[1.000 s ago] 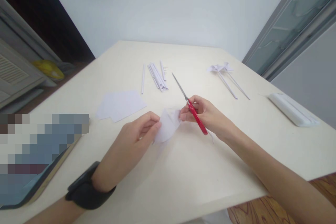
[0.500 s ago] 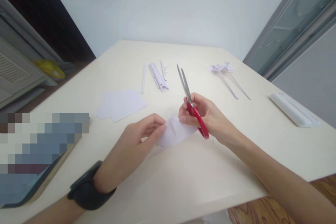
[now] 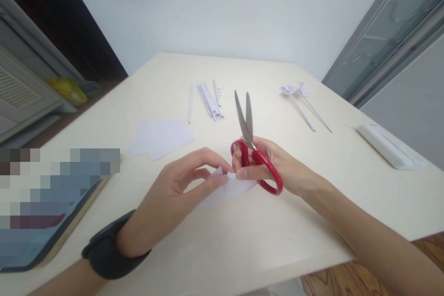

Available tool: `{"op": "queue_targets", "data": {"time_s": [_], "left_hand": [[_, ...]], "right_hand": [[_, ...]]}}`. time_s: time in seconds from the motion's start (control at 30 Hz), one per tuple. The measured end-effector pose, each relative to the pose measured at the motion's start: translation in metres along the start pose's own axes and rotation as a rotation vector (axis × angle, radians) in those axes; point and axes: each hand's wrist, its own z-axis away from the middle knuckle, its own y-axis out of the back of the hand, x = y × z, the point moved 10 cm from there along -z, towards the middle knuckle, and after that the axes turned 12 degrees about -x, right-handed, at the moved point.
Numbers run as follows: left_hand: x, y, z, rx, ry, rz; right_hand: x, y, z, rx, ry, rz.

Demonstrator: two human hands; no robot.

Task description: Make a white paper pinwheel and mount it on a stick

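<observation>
A small white paper [image 3: 234, 187] is pinched between both hands above the near middle of the table. My left hand [image 3: 189, 180], with a black band on its wrist, grips the paper's left part between thumb and fingers. At its right side, my right hand [image 3: 267, 162] presses the paper with thumb and fingertips. The same hand carries red-handled scissors [image 3: 248, 141], their blades parted and pointing away. Part of the paper is hidden behind my fingers.
Flat white sheets [image 3: 163, 136] lie left of centre. Farther back are several rolled paper tubes [image 3: 210, 101]. Two paper pinwheels on sticks [image 3: 301, 106] lie at the right, near a white package [image 3: 386, 145]. A tablet-like device [image 3: 58, 236] sits at the left edge.
The scissors have turned and their blades are wider apart. A piece of the paper now stands up at my left fingertips, and my hands are closer together.
</observation>
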Motion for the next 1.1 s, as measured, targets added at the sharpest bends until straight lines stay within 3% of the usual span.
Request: {"op": "queue_targets", "data": {"time_s": [0.3, 0.73, 0.83, 1.0, 1.1], "left_hand": [[0.006, -0.008, 0.002, -0.105, -0.126, 0.115], [0.009, -0.016, 0.003, -0.210, -0.207, 0.173], [0.007, -0.013, 0.003, -0.178, -0.192, 0.171], [0.002, 0.002, 0.005, -0.025, -0.122, 0.110], [-0.002, 0.009, 0.006, 0.068, -0.077, 0.062]], "right_hand": [[0.009, -0.016, -0.003, -0.114, -0.032, -0.171], [0.018, -0.026, -0.002, -0.164, -0.121, -0.138], [0.012, -0.022, -0.002, -0.115, -0.075, -0.088], [-0.013, -0.003, 0.005, 0.106, 0.115, 0.053], [-0.019, -0.008, 0.005, 0.104, 0.174, 0.091]]}}
